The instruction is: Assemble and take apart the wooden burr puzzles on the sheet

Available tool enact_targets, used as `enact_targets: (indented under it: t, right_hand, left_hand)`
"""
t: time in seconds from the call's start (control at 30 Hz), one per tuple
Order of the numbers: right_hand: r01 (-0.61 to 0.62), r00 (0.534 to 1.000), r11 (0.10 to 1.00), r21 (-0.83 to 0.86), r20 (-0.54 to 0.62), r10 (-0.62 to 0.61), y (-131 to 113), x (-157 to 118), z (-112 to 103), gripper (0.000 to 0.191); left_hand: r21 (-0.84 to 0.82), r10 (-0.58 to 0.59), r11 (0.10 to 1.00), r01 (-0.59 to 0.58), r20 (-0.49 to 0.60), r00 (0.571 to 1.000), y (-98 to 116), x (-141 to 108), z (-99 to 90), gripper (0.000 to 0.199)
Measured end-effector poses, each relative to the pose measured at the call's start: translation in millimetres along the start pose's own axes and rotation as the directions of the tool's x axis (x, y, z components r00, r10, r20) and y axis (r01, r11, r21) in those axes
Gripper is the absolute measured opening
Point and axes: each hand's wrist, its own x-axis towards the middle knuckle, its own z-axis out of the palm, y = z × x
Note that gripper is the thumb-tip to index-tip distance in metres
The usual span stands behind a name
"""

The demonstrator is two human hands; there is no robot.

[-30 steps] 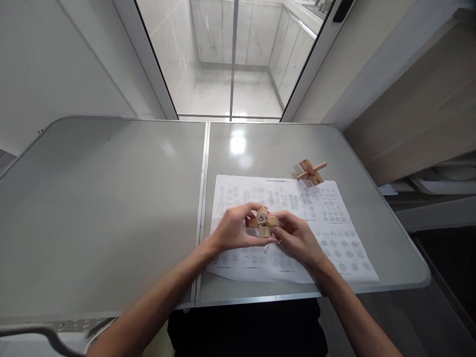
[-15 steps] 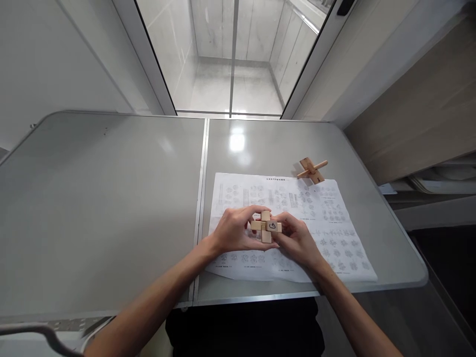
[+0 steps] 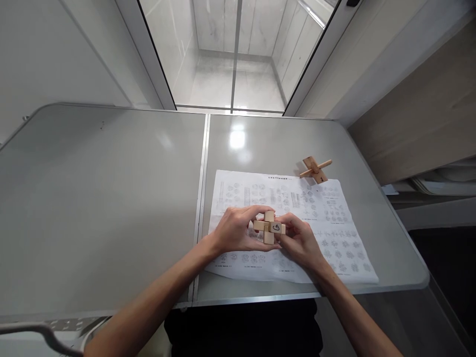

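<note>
Both hands hold a wooden interlocking puzzle (image 3: 268, 234) above a printed sheet. Its crossed blocks point up, down, left and right, and a dark handwritten mark shows on the front piece. My left hand (image 3: 238, 229) grips it from the left, with fingers over the top block and the thumb under the bottom one. From the right, my right hand (image 3: 298, 239) closes its fingers and thumb on the puzzle's right side. The fingertips behind the puzzle are partly hidden. The paper sheet (image 3: 334, 230) carries small puzzle drawings and lines of print.
A second wooden puzzle (image 3: 315, 170), with a flat slat and a thin rod crossing, rests at the sheet's top right edge. The grey folding table (image 3: 111, 198) has a metal seam left of the sheet. Beyond it stands a glass door (image 3: 211, 59).
The view has shifted slightly. Both hands keep their hold on the puzzle, which sits in nearly the same pose, a touch further right.
</note>
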Motion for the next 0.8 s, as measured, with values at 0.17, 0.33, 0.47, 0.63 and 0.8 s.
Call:
enact_targets:
  t: [0.17,0.33,0.47,0.63,0.8]
  right_hand:
    - [0.033,0.999,0.999,-0.027,-0.014,-0.033,-0.6,-0.2,0.5,0.006]
    - [0.055,0.997,0.997,-0.053,-0.042,-0.057,-2.1,-1.2,0.8,0.007]
    - [0.042,0.999,0.998,-0.043,-0.029,-0.043,-1.2,-1.4,-0.8,0.007]
    - [0.042,0.999,0.998,-0.041,-0.019,-0.043,-0.1,-1.6,-1.9,0.007]
    - [-0.028,0.999,1.000,-0.010,-0.027,0.028,-2.0,-4.9,0.4,0.018]
  left_hand:
    - [-0.008,0.010,1.000,-0.010,-0.027,1.000,-0.1,-0.6,1.8,0.057]
    - [-0.022,0.008,1.000,-0.009,-0.046,0.999,-1.3,-1.4,4.1,0.060]
    - [-0.019,0.016,1.000,-0.017,-0.042,0.999,-1.9,-1.0,3.0,0.061]
    - [-0.007,0.035,0.999,-0.035,-0.008,0.999,-1.8,0.1,0.0,0.057]
    - [-0.027,-0.017,0.999,0.017,0.004,1.000,-1.8,1.2,-2.3,0.057]
